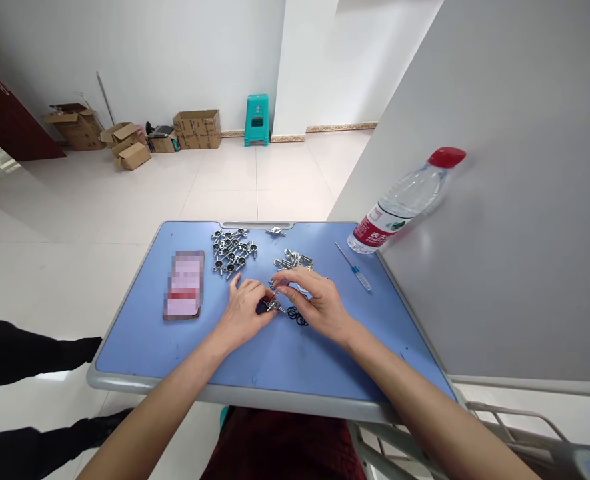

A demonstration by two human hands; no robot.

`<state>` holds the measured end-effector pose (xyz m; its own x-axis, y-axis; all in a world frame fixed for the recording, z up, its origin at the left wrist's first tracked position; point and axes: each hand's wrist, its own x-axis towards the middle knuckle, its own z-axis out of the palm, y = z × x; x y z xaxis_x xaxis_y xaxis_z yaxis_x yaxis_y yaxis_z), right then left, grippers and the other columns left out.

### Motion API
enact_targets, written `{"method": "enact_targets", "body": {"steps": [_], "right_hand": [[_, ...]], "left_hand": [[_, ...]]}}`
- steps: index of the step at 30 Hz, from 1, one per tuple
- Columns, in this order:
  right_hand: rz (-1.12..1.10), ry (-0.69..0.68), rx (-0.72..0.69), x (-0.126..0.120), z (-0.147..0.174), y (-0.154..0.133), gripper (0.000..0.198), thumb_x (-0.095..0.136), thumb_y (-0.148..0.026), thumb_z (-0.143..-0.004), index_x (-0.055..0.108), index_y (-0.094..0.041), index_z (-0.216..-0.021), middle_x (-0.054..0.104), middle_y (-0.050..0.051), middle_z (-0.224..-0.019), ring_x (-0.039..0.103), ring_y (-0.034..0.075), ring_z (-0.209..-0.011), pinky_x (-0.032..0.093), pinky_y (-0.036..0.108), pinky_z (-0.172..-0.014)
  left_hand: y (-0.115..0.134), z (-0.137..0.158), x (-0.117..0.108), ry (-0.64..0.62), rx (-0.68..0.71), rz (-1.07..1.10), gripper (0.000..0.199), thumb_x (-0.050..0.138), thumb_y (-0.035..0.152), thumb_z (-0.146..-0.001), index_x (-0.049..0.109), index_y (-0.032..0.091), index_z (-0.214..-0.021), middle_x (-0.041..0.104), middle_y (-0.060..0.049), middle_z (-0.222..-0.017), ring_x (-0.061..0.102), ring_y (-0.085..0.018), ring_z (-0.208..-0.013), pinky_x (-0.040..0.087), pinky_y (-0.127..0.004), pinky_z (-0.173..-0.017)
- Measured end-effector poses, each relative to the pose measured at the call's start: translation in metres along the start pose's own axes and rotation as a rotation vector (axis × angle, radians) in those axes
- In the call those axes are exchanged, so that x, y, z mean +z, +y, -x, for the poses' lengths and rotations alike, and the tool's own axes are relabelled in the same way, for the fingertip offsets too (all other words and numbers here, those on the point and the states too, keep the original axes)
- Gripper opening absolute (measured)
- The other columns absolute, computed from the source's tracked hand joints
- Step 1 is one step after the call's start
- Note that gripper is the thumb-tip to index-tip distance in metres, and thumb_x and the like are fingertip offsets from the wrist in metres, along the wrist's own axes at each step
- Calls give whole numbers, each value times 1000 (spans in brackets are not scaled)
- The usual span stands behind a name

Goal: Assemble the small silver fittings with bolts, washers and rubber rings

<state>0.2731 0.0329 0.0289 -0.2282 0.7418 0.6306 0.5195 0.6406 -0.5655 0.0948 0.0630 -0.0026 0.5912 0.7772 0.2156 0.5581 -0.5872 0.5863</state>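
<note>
My left hand (245, 308) rests on the blue table, its fingers closed round a small silver metal fitting (275, 306). Just above that, the thumb and fingertips of my right hand (312, 297) come together in a pinch; what they hold, if anything, is too small to make out. Black rubber rings (297, 316) lie beneath my right hand. Beyond its fingers is a heap of silver metal pieces (295, 259), partly hidden by the hand. Farther left sits a cluster of several metal fittings with black centres (232, 251).
A phone (185, 285) lies at the table's left. To the right are a screwdriver (353, 267) and a water bottle (399, 203) beside a grey panel (515, 220). One metal fitting (275, 231) lies near the far edge. A person's dark-clothed legs (29, 350) are at left.
</note>
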Motion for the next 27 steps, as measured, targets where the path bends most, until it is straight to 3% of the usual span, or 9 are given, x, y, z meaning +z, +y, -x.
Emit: {"method": "enact_targets", "body": {"steps": [14,23,27], "right_hand": [[-31,-137,-205,3,-10,-8,29,38,-12,-99,53,-20,-123,68,7,-94,59,17,-78,48,33,-72],[94,-10,-90,13,-7,-10,11,48,-18,-96,57,-20,-93,59,3,-74,52,17,-67,45,29,-65],[132,33,-27,18,-4,-6,10,48,-20,-96,58,-20,-96,58,3,-76,54,17,-69,46,28,-64]], "left_hand": [[-5,2,5,25,25,-23,13,66,21,-83,60,23,-95,68,0,-97,60,-21,-103,17,-54,-115],[-4,0,5,40,44,-63,13,63,20,-83,62,22,-96,68,0,-95,60,-20,-97,23,-52,-114],[-3,0,5,39,33,-65,6,64,22,-83,61,22,-88,67,0,-92,60,-21,-98,23,-53,-113]]}}
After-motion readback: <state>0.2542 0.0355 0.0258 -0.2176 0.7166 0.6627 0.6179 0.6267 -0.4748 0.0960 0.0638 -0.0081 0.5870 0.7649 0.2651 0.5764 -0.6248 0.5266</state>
